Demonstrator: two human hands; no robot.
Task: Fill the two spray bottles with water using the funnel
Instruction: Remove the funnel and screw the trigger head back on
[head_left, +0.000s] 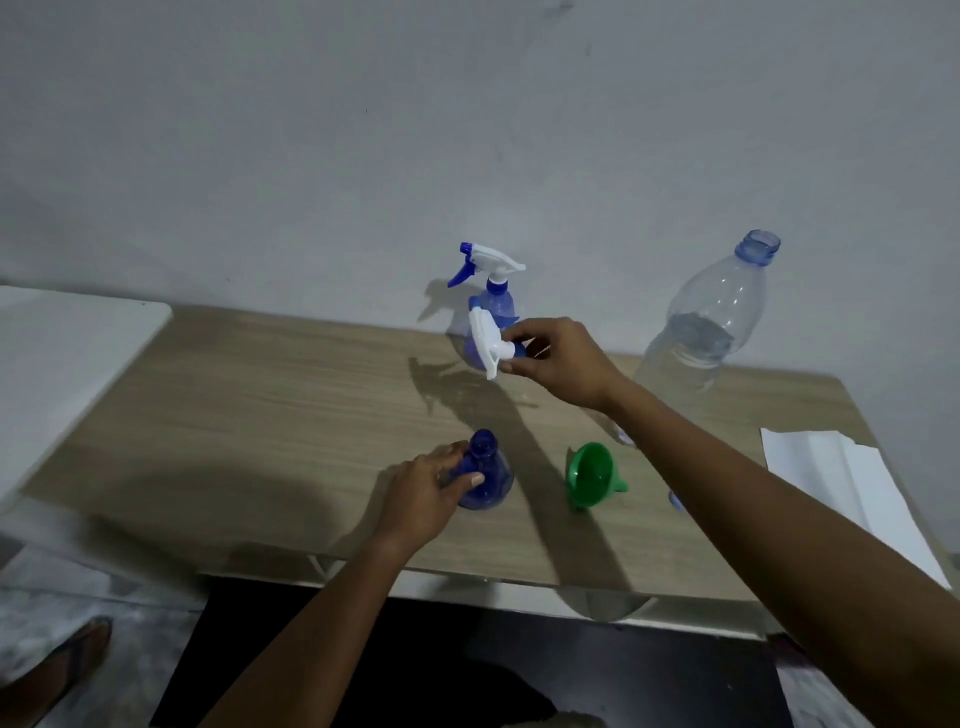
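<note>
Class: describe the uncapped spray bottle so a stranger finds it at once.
Look on the wooden table, near its front edge, left of the green funnel. The blue bottle in the left hand has an open neck; the far bottle wears a trigger top.

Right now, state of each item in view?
Near spray bottle: upright, head off, gripped by left hand.
Spray head: off, held in right hand.
Far spray bottle: upright, head on.
Water bottle: uncapped, partly full.
Green funnel: on its side, untouched.

Uncapped blue spray bottle (488, 483) stands upright beside green funnel (589, 475).
</note>
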